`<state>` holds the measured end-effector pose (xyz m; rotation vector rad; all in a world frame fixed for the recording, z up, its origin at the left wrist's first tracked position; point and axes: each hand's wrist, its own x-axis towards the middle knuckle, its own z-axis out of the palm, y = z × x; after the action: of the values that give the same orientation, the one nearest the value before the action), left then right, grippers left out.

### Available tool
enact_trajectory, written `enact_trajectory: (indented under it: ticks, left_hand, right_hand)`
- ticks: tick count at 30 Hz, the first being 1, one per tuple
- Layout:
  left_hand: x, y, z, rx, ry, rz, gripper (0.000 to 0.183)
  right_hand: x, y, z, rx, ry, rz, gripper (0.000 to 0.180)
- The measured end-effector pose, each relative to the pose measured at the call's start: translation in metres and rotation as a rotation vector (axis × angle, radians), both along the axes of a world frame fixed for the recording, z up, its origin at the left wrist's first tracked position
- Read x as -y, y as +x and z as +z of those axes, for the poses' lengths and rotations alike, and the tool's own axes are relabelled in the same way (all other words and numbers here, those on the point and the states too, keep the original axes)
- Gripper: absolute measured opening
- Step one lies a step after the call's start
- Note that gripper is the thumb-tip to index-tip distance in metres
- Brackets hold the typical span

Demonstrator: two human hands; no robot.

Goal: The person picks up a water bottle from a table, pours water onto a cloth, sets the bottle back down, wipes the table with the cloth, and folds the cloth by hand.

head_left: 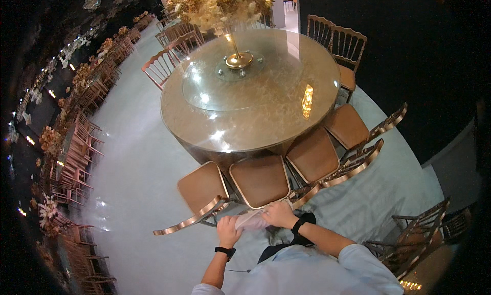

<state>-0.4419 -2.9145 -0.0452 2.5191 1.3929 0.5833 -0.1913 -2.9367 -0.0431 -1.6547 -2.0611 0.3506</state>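
A pale pink cloth (pixel 251 220) is stretched between my two hands, over the back of the chair right in front of me. My left hand (pixel 229 230) grips its left end, and my right hand (pixel 279 214) holds the right end. Part of the bronze-coloured top rail (pixel 307 196) shows to the right of the cloth; the rest is hidden by the cloth and my hands. This chair's brown padded seat (pixel 261 181) faces a round marble-look table (pixel 245 130). On my left stands another chair, its curved rail (pixel 188 220) close to my left hand.
Two more chairs (pixel 312 155) (pixel 347 126) line the table's right side. A gold-footed floral centrepiece (pixel 238 60) stands on the glass turntable (pixel 276 86). Behind me at lower right are dark chairs (pixel 418 237). Pale floor (pixel 134 172) runs left towards rows of chairs (pixel 82 141).
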Motion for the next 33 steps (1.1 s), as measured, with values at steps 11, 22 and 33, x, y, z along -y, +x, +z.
enact_trajectory:
  ticks: [11, 22, 33]
  left_hand:
    - [-0.038, 0.022, 0.008, -0.126, -0.267, 0.134, 0.03]
    - [0.004, -0.001, 0.015, 0.059, -0.086, 0.086, 0.037]
    - [-0.01, 0.004, -0.01, 0.086, 0.034, 0.168, 0.027]
  right_hand:
    - [-0.028, 0.001, 0.002, -0.103, -0.451, -0.24, 0.047]
    - [0.023, -0.023, 0.016, 0.04, 0.266, -0.003, 0.021]
    - [-0.017, -0.008, 0.043, 0.062, 0.087, 0.023, 0.024]
